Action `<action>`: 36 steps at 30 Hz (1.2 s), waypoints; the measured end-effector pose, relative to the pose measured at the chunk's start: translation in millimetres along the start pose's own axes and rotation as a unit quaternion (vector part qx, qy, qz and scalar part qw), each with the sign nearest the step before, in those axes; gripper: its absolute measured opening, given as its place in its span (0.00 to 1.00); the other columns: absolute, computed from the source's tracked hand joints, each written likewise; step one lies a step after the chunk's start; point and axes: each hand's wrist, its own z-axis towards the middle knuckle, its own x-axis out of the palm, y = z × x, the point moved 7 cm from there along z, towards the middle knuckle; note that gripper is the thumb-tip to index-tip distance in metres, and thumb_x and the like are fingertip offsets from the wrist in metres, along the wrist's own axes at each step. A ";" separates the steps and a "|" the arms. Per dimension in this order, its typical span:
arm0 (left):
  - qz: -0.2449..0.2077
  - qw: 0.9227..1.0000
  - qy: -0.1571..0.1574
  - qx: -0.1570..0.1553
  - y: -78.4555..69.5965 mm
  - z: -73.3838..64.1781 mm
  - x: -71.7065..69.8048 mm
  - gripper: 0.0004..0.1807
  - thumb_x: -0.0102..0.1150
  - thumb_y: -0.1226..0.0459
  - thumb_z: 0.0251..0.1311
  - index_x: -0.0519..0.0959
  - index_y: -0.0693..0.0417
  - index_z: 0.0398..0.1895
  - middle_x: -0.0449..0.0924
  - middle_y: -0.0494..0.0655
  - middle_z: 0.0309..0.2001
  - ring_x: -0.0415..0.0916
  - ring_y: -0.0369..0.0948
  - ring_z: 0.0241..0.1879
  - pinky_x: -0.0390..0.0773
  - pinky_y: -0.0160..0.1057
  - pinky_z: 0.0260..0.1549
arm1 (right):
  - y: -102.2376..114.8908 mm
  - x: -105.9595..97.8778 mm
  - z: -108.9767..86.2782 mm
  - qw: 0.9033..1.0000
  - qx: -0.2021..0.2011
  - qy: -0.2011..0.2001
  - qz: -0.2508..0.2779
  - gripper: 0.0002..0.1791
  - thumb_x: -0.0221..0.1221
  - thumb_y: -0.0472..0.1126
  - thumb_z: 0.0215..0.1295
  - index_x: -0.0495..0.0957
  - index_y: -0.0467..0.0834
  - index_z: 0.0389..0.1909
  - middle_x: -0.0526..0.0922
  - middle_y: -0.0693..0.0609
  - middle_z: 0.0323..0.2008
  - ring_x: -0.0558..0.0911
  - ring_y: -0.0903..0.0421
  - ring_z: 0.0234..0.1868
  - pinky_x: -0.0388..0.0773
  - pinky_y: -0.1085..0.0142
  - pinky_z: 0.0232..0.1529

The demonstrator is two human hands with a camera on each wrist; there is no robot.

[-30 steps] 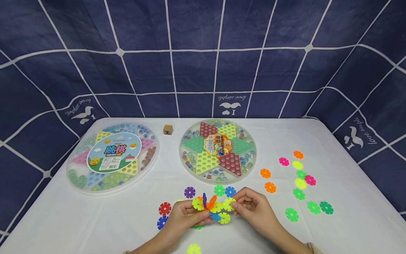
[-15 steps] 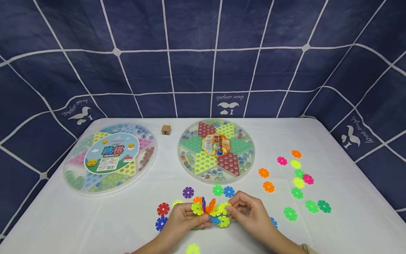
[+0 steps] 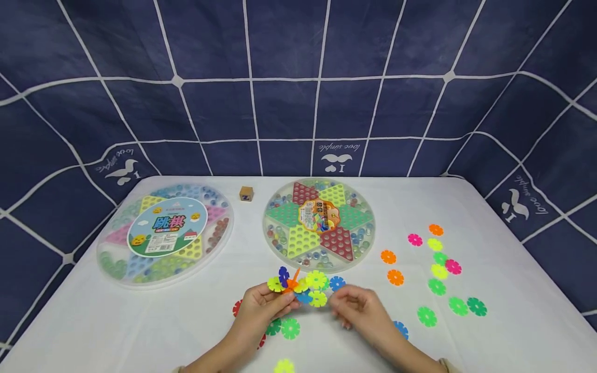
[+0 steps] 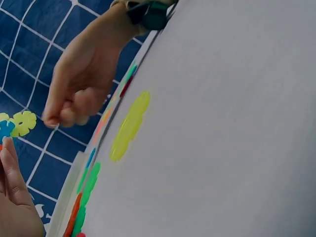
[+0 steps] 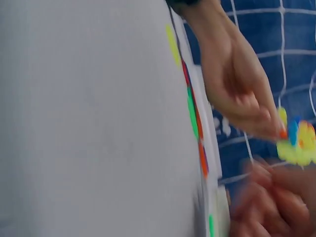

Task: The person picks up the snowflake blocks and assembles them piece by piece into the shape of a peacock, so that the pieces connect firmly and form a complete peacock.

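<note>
Notched plastic discs joined into a cluster (image 3: 292,286) of yellow, orange, purple and blue sit in my left hand (image 3: 261,308), pinched between thumb and fingers above the table. A yellow disc (image 3: 316,280) and a blue disc (image 3: 304,297) stick out on its right side. My right hand (image 3: 361,313) is just right of the cluster, apart from it, with fingers curled and nothing visible in them. In the left wrist view, the right hand (image 4: 84,81) has its thumb against the index finger, near a yellow disc (image 4: 23,123). The right wrist view blurs the right hand (image 5: 271,207).
Loose discs lie under the hands, including a green disc (image 3: 290,328) and a yellow disc (image 3: 284,366). Several more, such as an orange disc (image 3: 395,277), are spread at right. Two round marble game boards (image 3: 298,243) (image 3: 163,269) and a wooden cube (image 3: 246,194) stand farther back.
My left hand has moved the disc cluster forward and slightly left. My right hand has let go of a yellow disc, which stays on the cluster. Green discs below are now uncovered.
</note>
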 end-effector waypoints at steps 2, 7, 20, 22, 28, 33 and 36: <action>-0.002 1.000 0.000 0.014 -3.0 1.3 -1.9 0.03 0.60 0.70 0.59 0.79 0.63 0.34 0.83 0.52 0.30 0.82 0.43 0.35 0.78 0.37 0.40 | -0.5 24.1 -1.4 0.993 -0.018 0.094 -0.072 0.07 0.62 0.39 0.61 0.81 0.39 0.37 0.79 0.54 0.27 0.71 0.66 0.21 0.73 0.73 0.20; -0.002 1.000 0.014 0.025 -5.7 3.1 -2.5 0.04 0.58 0.69 0.61 0.78 0.62 0.34 0.83 0.51 0.30 0.82 0.42 0.35 0.78 0.35 0.40 | 7.3 73.9 -6.2 0.923 -0.122 0.233 -0.282 0.17 0.69 0.44 0.52 0.81 0.51 0.44 0.71 0.66 0.29 0.68 0.72 0.27 0.67 0.80 0.24; 0.002 1.000 0.009 -0.001 0.5 3.6 -5.8 0.03 0.59 0.70 0.60 0.78 0.62 0.34 0.83 0.51 0.31 0.82 0.42 0.34 0.79 0.34 0.38 | 5.1 96.6 -9.4 0.876 -0.157 0.267 -0.370 0.16 0.67 0.53 0.54 0.76 0.52 0.40 0.67 0.68 0.33 0.67 0.72 0.37 0.66 0.82 0.38; 0.003 1.000 0.009 -0.001 0.4 3.9 -6.0 0.03 0.59 0.69 0.60 0.78 0.62 0.33 0.83 0.51 0.31 0.82 0.42 0.34 0.79 0.34 0.38 | 4.7 96.1 -9.1 0.880 -0.153 0.267 -0.362 0.16 0.68 0.51 0.53 0.76 0.52 0.40 0.67 0.68 0.33 0.67 0.72 0.38 0.66 0.81 0.39; 0.009 1.000 -0.005 -0.005 -0.1 5.7 -7.3 0.03 0.60 0.70 0.59 0.77 0.62 0.32 0.83 0.51 0.29 0.82 0.42 0.33 0.79 0.34 0.38 | 7.0 95.8 -9.7 0.888 -0.173 0.254 -0.342 0.17 0.70 0.43 0.51 0.81 0.53 0.43 0.70 0.68 0.32 0.67 0.74 0.38 0.65 0.82 0.37; 0.008 1.000 -0.006 -0.018 1.1 5.6 -7.1 0.03 0.60 0.70 0.59 0.78 0.63 0.33 0.83 0.52 0.30 0.82 0.42 0.34 0.79 0.36 0.39 | 6.3 95.4 -11.0 0.897 -0.174 0.249 -0.320 0.15 0.69 0.43 0.52 0.83 0.54 0.42 0.70 0.68 0.32 0.66 0.74 0.38 0.64 0.82 0.35; 0.011 1.000 -0.006 -0.022 1.8 5.0 -7.6 0.04 0.61 0.70 0.58 0.78 0.64 0.33 0.83 0.52 0.30 0.82 0.42 0.34 0.79 0.36 0.40 | 2.8 94.4 -10.1 0.904 -0.147 0.252 -0.312 0.13 0.69 0.47 0.53 0.80 0.54 0.40 0.69 0.69 0.33 0.67 0.73 0.39 0.66 0.81 0.37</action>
